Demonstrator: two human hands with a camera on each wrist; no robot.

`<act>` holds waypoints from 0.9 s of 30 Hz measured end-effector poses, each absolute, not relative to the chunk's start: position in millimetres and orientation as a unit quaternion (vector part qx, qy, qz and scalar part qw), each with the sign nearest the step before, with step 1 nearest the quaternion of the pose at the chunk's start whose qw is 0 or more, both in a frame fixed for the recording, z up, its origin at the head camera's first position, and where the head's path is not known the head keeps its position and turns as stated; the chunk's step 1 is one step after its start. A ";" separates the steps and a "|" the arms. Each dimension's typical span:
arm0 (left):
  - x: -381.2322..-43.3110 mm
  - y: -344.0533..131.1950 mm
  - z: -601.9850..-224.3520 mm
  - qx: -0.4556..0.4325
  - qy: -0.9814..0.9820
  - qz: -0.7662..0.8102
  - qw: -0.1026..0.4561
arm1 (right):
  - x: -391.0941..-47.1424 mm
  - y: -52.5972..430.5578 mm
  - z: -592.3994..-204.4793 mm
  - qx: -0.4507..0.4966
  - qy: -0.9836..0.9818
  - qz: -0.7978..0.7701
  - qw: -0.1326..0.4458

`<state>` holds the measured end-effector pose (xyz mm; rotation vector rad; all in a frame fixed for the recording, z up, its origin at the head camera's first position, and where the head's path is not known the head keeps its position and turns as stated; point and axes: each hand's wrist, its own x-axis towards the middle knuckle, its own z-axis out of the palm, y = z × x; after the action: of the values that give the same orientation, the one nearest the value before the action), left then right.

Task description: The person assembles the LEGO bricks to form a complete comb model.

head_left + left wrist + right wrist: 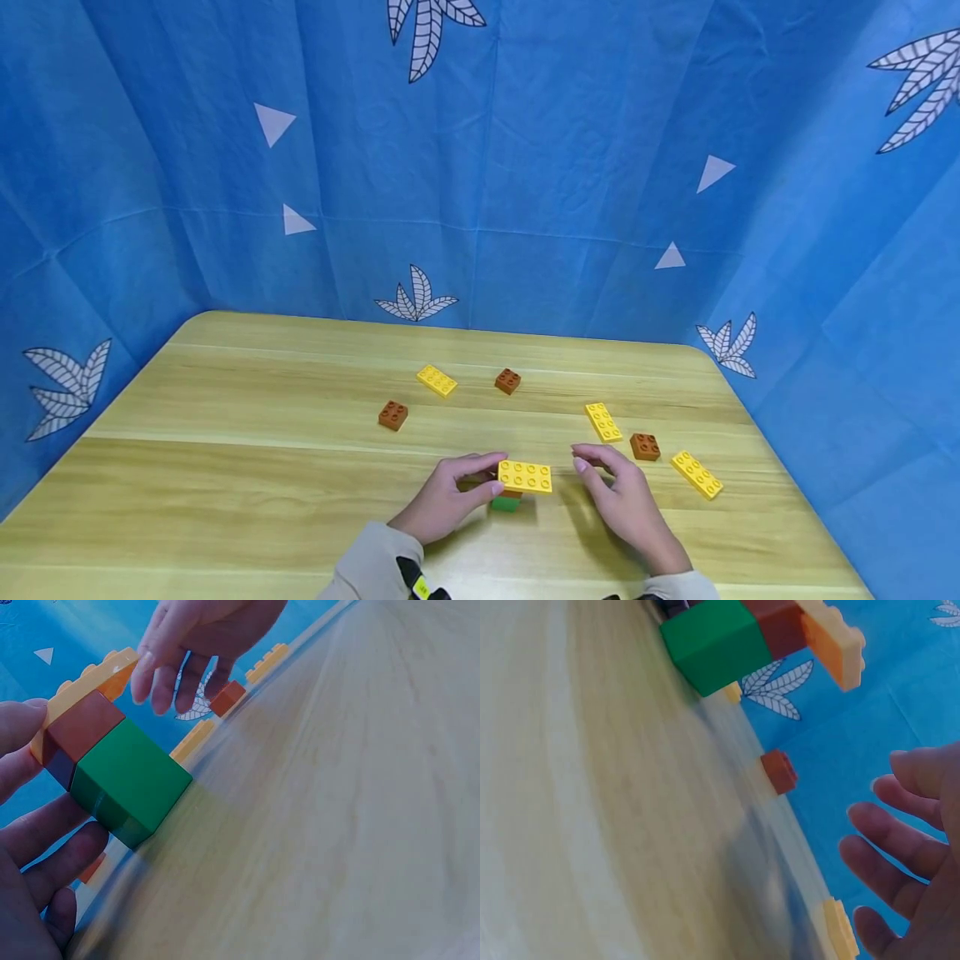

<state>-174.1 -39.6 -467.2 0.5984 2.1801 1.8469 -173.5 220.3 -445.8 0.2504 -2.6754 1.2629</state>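
A small stack stands on the table in front of me: a green block (142, 776) at the bottom, a brown brick (86, 726) above it and a flat yellow eight-stud brick (525, 477) on top, which juts out to the right. My left hand (448, 497) pinches the left end of the yellow brick between thumb and forefinger. Its lower fingers lie beside the green block in the left wrist view. To the right of the stack, my right hand (618, 502) hovers apart from it, fingers loosely bent and holding nothing.
Loose brown bricks lie at the left (393, 415), behind the stack (507, 381) and at the right (645, 447). Flat yellow bricks lie at the back (437, 380), near the right hand (603, 422) and further right (697, 475). A blue curtain (525, 167) encloses the wooden table (225, 492).
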 end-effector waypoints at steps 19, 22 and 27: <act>-174.7 -39.2 -467.9 0.203 0.736 0.635 0.116 | -185.1 241.6 -456.8 -0.005 -0.906 0.387 0.172; -174.6 -39.5 -468.4 0.201 0.738 0.634 0.114 | -187.6 244.7 -458.1 -0.012 -0.906 0.381 0.184; -174.6 -39.8 -468.5 0.201 0.735 0.637 0.116 | -190.2 249.5 -457.9 -0.031 -0.908 0.370 0.192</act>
<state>-174.6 -39.8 -468.5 0.5882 2.1536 1.8652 -190.2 249.5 -457.9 -0.0869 -2.5510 1.0394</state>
